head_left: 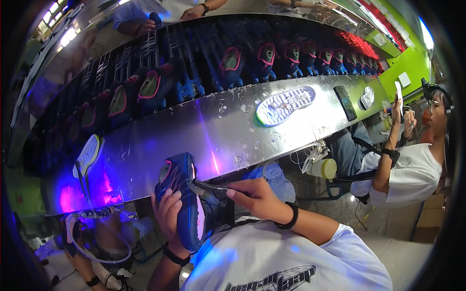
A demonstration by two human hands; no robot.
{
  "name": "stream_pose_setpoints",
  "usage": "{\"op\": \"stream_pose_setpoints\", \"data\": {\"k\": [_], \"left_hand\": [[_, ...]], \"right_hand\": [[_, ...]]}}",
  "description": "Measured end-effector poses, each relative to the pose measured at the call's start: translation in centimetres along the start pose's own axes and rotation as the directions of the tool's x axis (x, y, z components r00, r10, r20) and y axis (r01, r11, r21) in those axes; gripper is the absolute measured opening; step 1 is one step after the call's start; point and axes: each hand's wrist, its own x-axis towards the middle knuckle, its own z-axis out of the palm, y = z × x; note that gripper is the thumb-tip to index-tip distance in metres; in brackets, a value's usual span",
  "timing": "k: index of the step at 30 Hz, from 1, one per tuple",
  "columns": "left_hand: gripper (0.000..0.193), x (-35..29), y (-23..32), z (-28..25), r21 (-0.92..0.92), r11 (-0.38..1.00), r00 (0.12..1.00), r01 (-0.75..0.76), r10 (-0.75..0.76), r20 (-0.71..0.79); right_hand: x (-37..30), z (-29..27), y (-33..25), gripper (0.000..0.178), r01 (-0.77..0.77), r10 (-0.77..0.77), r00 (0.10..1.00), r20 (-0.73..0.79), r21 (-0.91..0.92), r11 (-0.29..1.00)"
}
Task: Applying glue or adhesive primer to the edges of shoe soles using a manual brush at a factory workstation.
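Observation:
A dark blue shoe upper (186, 220) with a pink strip along its side is upright in front of my chest. My left hand (167, 211) is wrapped round it from the left, fingers across its side. Between the thumb and fingers of my right hand (259, 198) is a slim brush (211, 185). Its dark tip meets the shoe's edge near the upper end; the bristles are hard to make out. A white shoe sole (286, 104) with a green rim lies on the metal table (170, 133) beyond my hands.
Several blue shoe uppers with pink collars (230, 60) stand on a dark conveyor behind the table. Another sole (88, 155) lies at left, a black block (345, 103) at right. A yellow-lidded container (327, 169) hangs by the near edge. Co-workers sit on both sides.

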Motion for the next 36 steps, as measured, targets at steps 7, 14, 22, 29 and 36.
{"op": "stream_pose_setpoints", "data": {"k": [7,14,22,29,36], "left_hand": [[0.053,2.0,1.3,-0.7,0.010,0.999,0.996,-0.045,0.044,0.083],[0.065,5.1,4.4,-1.0,0.105,0.994,0.981,-0.024,0.004,0.192],[0.064,8.8,6.3,0.9,0.155,0.986,0.972,0.059,-0.092,0.216],[0.076,13.0,7.3,0.8,0.171,0.983,0.926,0.066,-0.125,0.356],[0.085,15.3,4.6,0.3,0.094,0.992,0.924,0.089,-0.118,0.363]], "right_hand": [[-2.5,-1.9,-2.4,0.024,0.100,-0.096,0.992,0.079,-0.045,0.994],[-4.3,-2.4,-3.0,0.024,0.162,-0.162,0.985,0.065,0.013,0.987],[-5.9,-3.9,-3.9,0.021,0.347,-0.356,0.924,-0.140,-0.086,0.934],[-4.3,-6.7,-7.3,0.023,0.309,-0.396,0.897,-0.196,-0.362,0.879],[0.7,-7.9,-8.3,0.024,0.485,-0.596,0.798,-0.088,-0.494,0.722]]}}
